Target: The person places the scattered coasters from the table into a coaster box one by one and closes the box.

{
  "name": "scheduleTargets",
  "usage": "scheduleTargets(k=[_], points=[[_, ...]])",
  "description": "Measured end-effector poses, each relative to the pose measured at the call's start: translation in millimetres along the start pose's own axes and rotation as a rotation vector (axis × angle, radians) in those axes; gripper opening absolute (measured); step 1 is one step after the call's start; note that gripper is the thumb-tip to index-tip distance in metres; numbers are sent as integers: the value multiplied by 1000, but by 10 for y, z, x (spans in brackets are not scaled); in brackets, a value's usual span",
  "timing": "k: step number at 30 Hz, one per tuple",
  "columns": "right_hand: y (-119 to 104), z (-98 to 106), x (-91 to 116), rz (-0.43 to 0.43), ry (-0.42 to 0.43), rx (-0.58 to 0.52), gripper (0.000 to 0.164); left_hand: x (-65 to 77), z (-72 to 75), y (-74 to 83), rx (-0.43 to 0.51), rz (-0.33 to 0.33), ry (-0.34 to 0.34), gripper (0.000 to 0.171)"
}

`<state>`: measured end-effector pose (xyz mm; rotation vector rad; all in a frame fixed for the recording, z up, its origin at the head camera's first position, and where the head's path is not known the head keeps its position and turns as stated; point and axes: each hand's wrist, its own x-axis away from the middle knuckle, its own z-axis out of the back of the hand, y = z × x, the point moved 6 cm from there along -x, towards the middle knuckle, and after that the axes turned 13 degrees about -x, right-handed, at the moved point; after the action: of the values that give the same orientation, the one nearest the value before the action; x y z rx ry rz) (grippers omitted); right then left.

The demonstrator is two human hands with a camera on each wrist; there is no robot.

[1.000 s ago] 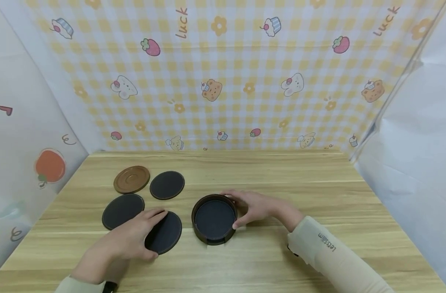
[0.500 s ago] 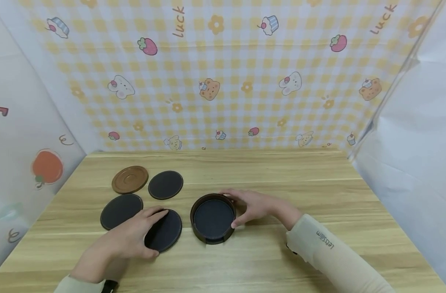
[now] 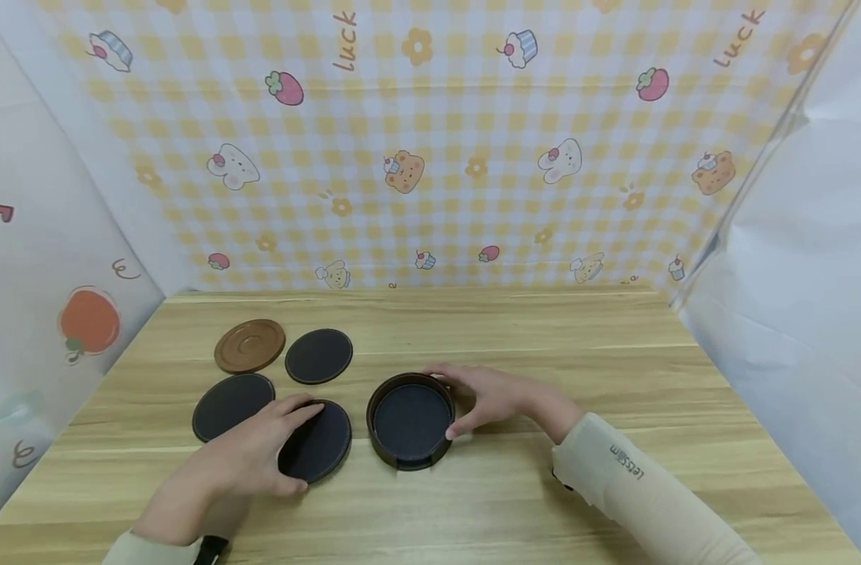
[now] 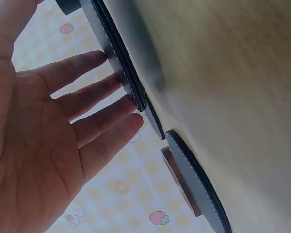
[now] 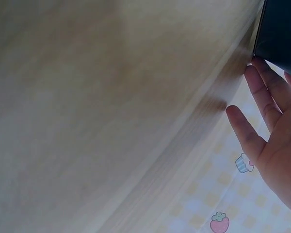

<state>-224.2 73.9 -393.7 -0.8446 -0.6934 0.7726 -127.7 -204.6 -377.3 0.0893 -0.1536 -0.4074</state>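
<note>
The left hand [image 3: 257, 451], reaching in from 7 o'clock, spans a dark coaster [image 3: 324, 443] in a wide grip, fingertips at its 12, thumb at its 6; from 4 o'clock the right hand [image 3: 490, 396] holds the round holder [image 3: 386, 457], just beside the coaster, between thumb and spread fingers

In the head view, the left hand [image 3: 257, 451] grips at 8 o'clock, the right hand [image 3: 488, 399] at 5, its sleeved arm [image 3: 638, 490] slanting from 4.

Narrow gap between nearest coaster [image 3: 320, 443] and holder [image 3: 383, 454].
</note>
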Motion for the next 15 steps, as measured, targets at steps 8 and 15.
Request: scheduleTargets(k=[8, 15], points=[[-14, 1, 13, -9, 4, -6, 96, 1, 56, 26, 6, 9, 10, 97], [0, 7, 5, 0, -1, -3, 96, -3, 97, 66, -18, -7, 50, 96]])
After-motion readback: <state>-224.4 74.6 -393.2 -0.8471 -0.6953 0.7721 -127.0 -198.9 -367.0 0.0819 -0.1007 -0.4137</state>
